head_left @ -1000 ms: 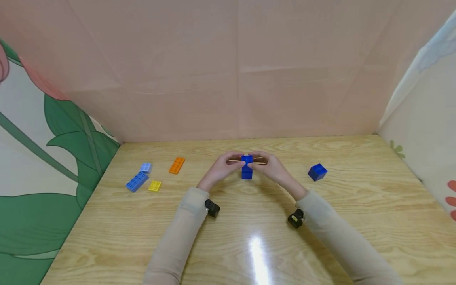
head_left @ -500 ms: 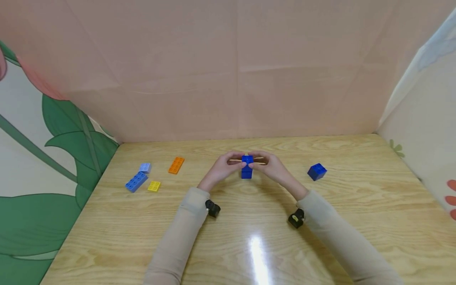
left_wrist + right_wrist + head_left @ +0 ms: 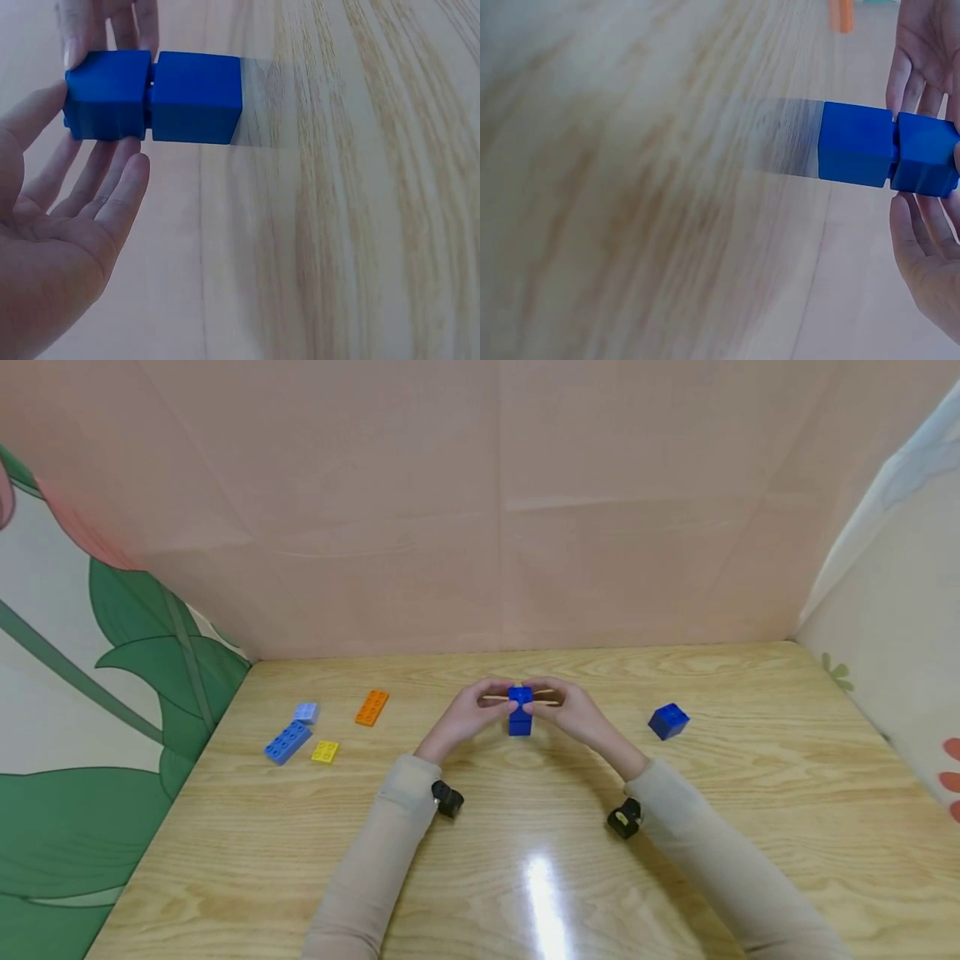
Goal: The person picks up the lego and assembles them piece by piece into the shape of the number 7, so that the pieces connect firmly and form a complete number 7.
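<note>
At centre | both hands [image 3: 465, 712] [image 3: 573, 712] angled inward | seemingly pinching upper blue block [image 3: 107, 96]

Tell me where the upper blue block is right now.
In the head view, the upper blue block sits near the centre, atop the lower blue block, pinched between the left hand and the right hand.
</note>
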{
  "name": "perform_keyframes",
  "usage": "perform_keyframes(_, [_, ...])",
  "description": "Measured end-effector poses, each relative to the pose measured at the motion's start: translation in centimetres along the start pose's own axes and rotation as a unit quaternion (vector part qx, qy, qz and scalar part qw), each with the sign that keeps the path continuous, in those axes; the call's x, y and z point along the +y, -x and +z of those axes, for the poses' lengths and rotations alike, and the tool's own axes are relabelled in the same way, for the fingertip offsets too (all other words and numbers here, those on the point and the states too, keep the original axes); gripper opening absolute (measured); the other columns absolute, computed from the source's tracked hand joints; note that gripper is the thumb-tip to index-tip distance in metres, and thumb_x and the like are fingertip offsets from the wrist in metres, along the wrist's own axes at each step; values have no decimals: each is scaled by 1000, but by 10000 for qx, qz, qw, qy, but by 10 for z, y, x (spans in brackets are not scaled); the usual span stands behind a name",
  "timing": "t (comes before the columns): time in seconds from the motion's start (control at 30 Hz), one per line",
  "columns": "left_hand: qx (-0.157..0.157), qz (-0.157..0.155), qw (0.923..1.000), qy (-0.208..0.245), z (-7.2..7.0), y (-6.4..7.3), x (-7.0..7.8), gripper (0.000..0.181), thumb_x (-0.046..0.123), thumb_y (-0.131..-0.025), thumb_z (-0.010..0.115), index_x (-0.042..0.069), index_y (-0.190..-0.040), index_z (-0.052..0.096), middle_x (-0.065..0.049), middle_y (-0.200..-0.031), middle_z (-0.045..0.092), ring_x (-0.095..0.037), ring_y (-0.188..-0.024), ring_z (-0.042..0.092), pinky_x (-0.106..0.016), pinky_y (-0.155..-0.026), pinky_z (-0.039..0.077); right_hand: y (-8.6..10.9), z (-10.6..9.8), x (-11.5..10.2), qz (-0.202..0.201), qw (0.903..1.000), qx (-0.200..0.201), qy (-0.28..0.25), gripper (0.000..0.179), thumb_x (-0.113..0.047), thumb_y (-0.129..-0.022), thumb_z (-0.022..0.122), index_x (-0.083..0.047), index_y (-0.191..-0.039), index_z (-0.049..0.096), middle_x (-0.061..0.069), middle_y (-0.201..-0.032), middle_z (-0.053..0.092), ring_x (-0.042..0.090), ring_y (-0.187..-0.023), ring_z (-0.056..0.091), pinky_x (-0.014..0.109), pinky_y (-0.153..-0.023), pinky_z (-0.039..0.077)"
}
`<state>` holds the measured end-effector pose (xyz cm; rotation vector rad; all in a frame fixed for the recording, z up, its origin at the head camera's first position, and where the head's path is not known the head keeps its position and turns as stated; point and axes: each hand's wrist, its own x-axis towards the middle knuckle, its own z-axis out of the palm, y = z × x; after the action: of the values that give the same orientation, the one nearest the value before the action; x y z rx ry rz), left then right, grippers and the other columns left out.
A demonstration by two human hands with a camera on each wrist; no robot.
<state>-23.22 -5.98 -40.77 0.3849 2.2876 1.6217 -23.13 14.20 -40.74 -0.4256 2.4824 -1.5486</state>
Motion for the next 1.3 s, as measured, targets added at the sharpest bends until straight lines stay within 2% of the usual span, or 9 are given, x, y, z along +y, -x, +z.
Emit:
perform_keyframes(0.2, [-83,-43,9999,137,-1,3,3,45,26,-94,61,16,-136,51,-8,-140,51,-29,-128,52,-45,-104,47,0,-1,0,93,10000,-16,-5,45,-18,-93,63,-3,-134,52,22,-135,55,40,-124,53,50,-100,48])
perform_keyframes(0.63, [-60,56,10000,9,-1,0,-2,42,25,-93,63,15,-132,54,-7,-135,56,-28,-124,56,-43,-101,49,-1,-4,-1,405,9992,-53,-27,47,-22,-90,66,-6,-133,55,19,-132,59,35,-120,57,47,-99,50])
perform_keyframes(1.3, [65,19,10000,9,0,-3,-5,44,32,-93,62,16,-133,54,-5,-137,55,-26,-126,55,-44,-103,48,-5,-6,2,313,9994,-85,-75,48,-24,-90,67,-7,-133,56,19,-130,60,34,-118,58,47,-100,49])
